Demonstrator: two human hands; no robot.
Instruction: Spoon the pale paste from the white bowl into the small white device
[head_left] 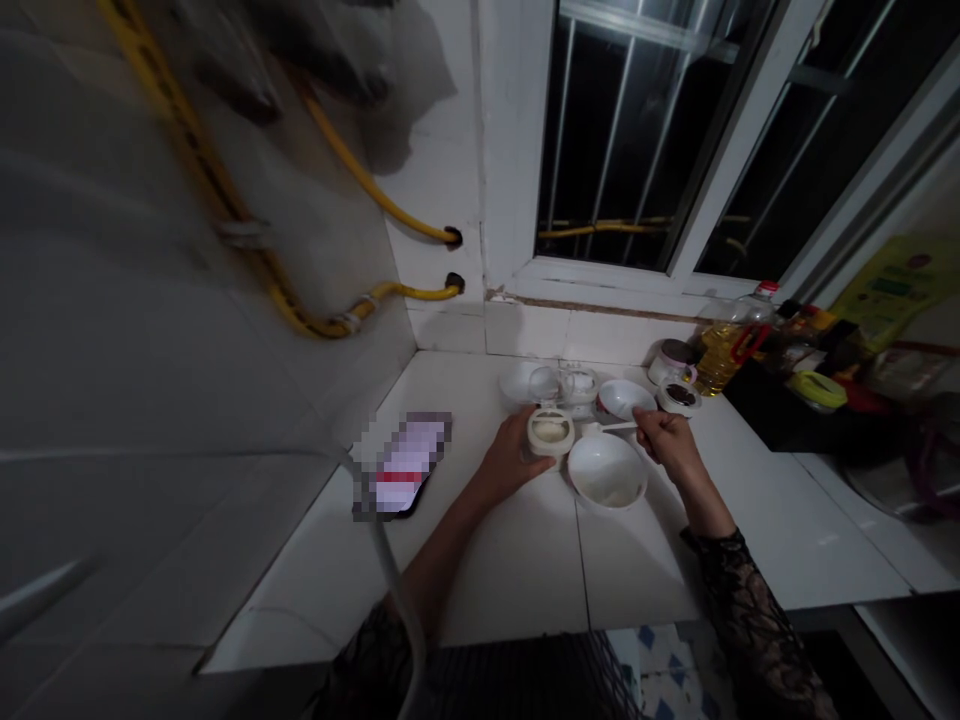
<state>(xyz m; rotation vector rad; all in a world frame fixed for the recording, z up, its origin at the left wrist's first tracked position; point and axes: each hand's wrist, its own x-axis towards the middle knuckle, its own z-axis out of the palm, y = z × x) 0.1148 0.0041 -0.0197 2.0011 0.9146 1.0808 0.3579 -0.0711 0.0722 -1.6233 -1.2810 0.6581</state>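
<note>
My left hand grips a small round glass jar with a white rim and pale contents. My right hand pinches the handle of a white spoon, whose bowl end is hidden near the jar. Just below the spoon sits a white bowl with a little pale residue or powder inside. A smaller white bowl with a dark red inner band stands beyond my right hand. Both hands are raised a little above the white tiled counter.
Clear glass containers and a white dish stand at the back. A phone lies to the left. Small jars, an oil bottle and packets sit to the right. Yellow gas hoses run along the wall, beneath a barred window.
</note>
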